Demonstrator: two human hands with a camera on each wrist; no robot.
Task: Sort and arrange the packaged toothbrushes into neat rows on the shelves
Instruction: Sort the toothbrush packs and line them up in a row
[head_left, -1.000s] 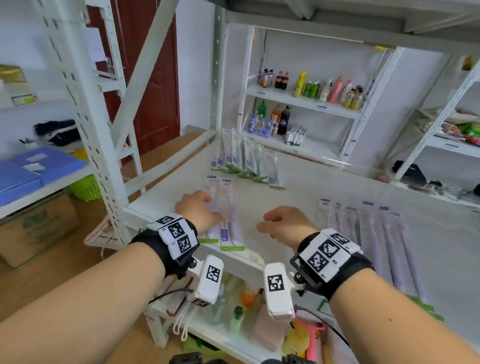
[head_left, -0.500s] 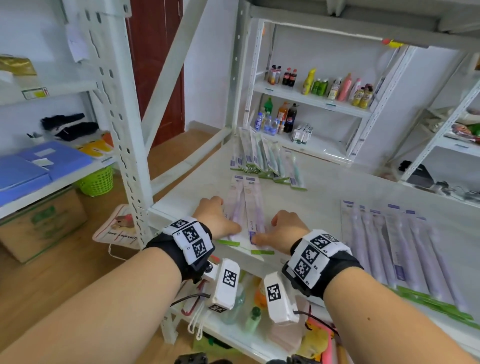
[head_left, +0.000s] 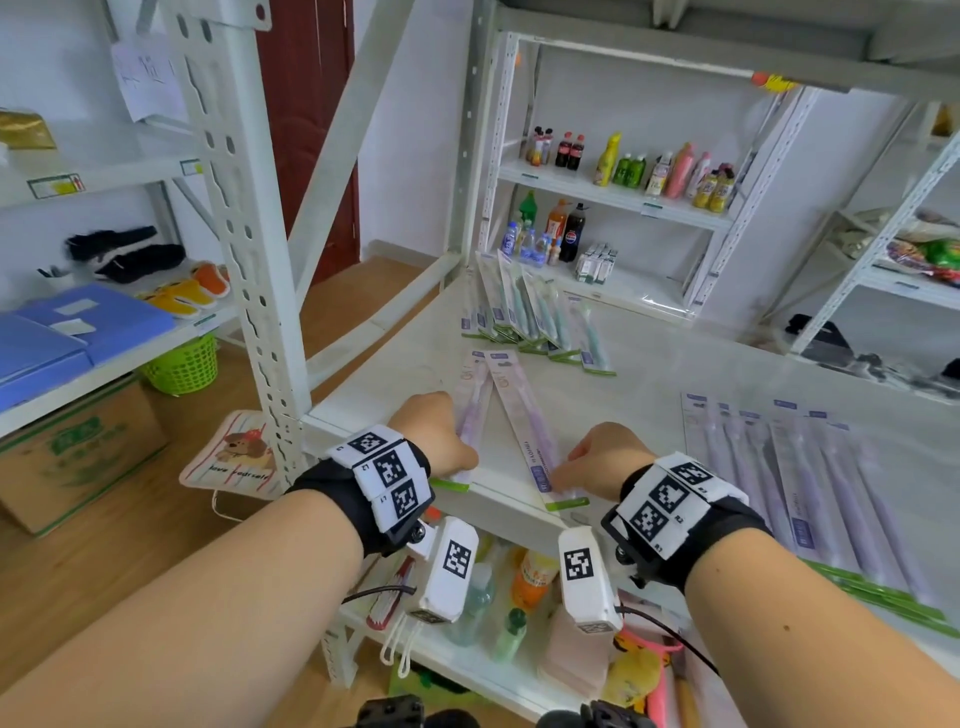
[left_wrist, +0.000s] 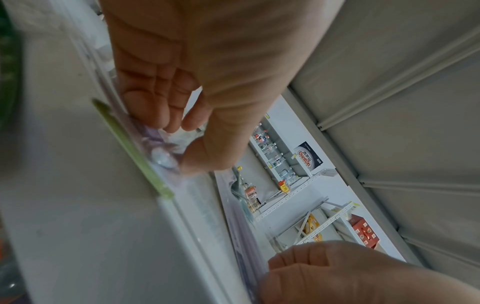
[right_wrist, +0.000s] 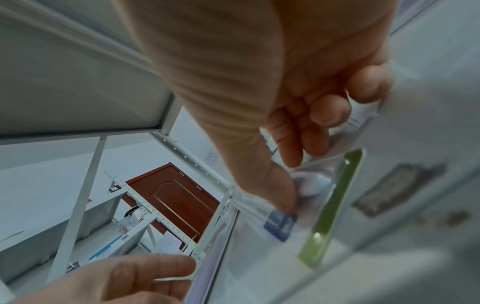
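Observation:
Two purple packaged toothbrushes lie near the front edge of the white shelf (head_left: 649, 374), their far ends together and their near ends spread apart. My left hand (head_left: 436, 428) pinches the near end of the left pack (head_left: 474, 410); in the left wrist view thumb and fingers (left_wrist: 155, 115) close on its plastic (left_wrist: 166, 150). My right hand (head_left: 592, 460) pinches the near end of the right pack (head_left: 524, 415); the right wrist view shows the thumb (right_wrist: 280, 185) and fingers on the pack (right_wrist: 311, 185) by its green strip (right_wrist: 332, 205).
A fanned row of teal packs (head_left: 535, 317) lies at the back of the shelf. A row of purple packs (head_left: 810, 478) lies to the right. A white upright post (head_left: 249, 249) stands at the left front corner. Bottles fill a far rack (head_left: 623, 171) and the shelf below (head_left: 488, 608).
My right hand has come down onto the right pack and taken hold of it. The near ends of the two packs have spread apart into a V.

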